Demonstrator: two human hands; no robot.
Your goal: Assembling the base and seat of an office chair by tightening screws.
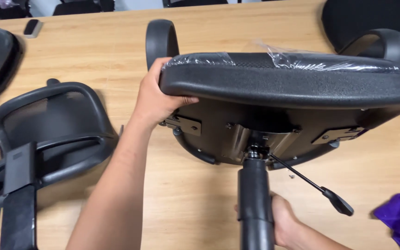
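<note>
Even indoor light, frame was sharp overall.
Glare sat on the plastic wrap (297,60) upper right; soft shadows under the seat (288,85); slight blur at bottom edge.

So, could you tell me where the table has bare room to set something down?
Bare wood lies between the chair back frame and the seat, around the left hand, and far left near the small dark block. Crowded: right hand, gas cylinder, lever.
</note>
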